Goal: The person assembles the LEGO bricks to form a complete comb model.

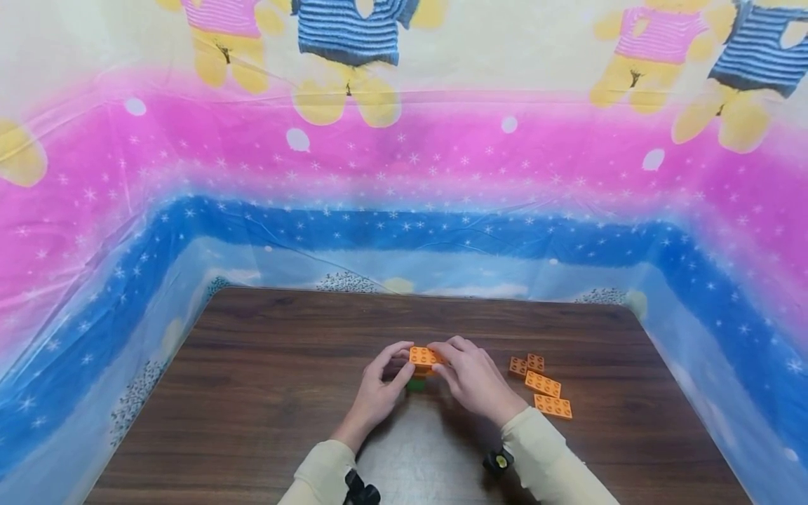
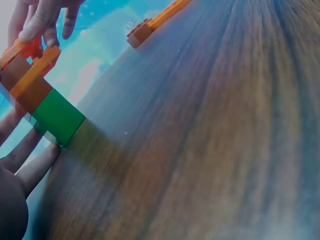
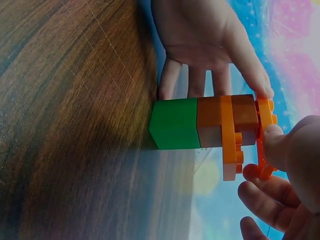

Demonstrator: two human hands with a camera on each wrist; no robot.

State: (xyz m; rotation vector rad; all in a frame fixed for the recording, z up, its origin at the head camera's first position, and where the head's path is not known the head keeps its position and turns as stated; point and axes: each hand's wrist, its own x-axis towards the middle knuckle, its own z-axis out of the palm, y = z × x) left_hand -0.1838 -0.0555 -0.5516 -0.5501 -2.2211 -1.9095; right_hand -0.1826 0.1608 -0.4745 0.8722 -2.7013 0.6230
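Note:
A small stack of toy building bricks stands on the table between both hands. At its base is a green block [image 3: 175, 124]. Above it come a brown brick [image 3: 209, 122], a long orange plate [image 3: 228, 145] jutting to one side, and another brown brick [image 3: 245, 117]. On top lies an orange plate [image 1: 421, 356], which overhangs the same way. The right hand [image 1: 476, 379] pinches this top plate between thumb and fingers at its overhanging end. The left hand [image 1: 379, 386] holds the stack from the other side, its thumb at the top plate's edge and its fingers along the bricks.
To the right on the dark wooden table [image 1: 271, 393] lie two short orange bricks, one [image 1: 518, 366] beside the other [image 1: 536, 362]. Nearer are two longer orange bricks [image 1: 543, 384]. A patterned pink and blue cloth [image 1: 404, 154] surrounds the table's far side and both flanks.

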